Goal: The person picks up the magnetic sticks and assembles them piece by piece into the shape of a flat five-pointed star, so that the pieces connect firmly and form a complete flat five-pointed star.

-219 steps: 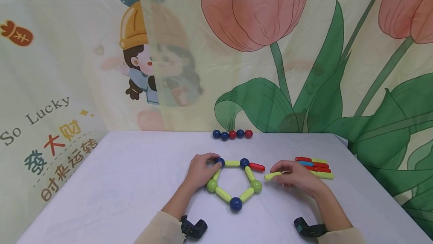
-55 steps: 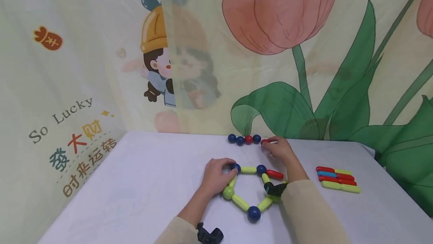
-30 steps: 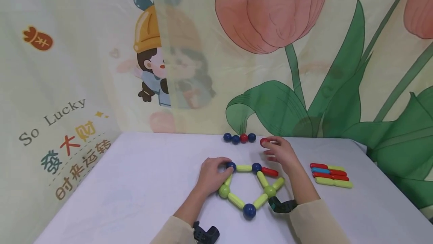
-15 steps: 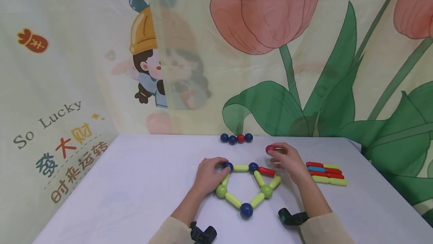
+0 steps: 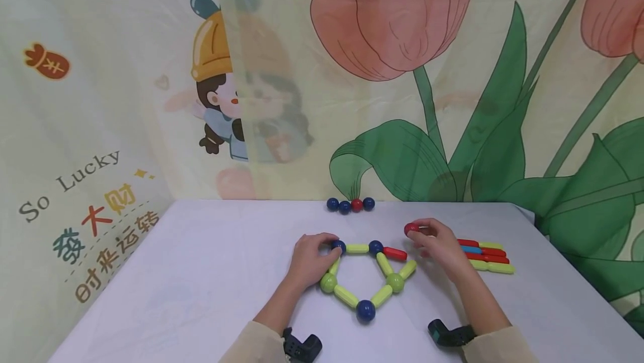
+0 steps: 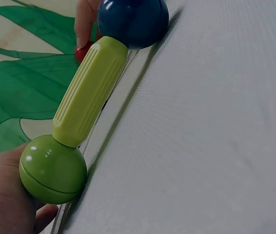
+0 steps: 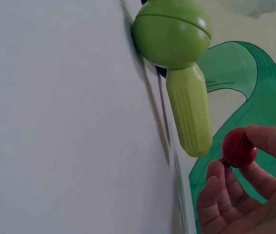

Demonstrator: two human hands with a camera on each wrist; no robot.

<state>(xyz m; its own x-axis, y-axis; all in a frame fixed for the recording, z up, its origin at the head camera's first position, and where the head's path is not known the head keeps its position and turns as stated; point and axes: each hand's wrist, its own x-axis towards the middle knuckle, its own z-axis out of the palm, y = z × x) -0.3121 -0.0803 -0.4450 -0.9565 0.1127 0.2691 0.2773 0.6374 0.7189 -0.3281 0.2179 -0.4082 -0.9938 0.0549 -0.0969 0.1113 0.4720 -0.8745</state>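
A five-sided ring of balls and yellow-green rods lies on the table. My left hand (image 5: 312, 262) holds its back-left dark blue ball (image 5: 339, 246) between thumb and fingers. From the back-right blue ball (image 5: 375, 247) a red rod (image 5: 395, 253) points right. Another yellow-green rod (image 5: 408, 269) sticks out from the right green ball (image 5: 395, 282), its free end close to the red rod's. Just behind those ends, my right hand (image 5: 440, 248) pinches a red ball (image 7: 239, 147), apart from both rods. In the left wrist view the left green ball (image 6: 53, 169) is near my left hand.
A row of three blue balls and a red ball (image 5: 356, 204) lies at the table's back edge. Several red, blue and yellow-green rods (image 5: 490, 267) lie side by side to the right, partly behind my right hand. A printed cloth (image 5: 282, 100) hangs behind the white table (image 5: 176, 273).
The yellow-green rod my right hand held is now on the right green ball. That hand has since taken the red ball from the row's right end and brought it right and nearer.
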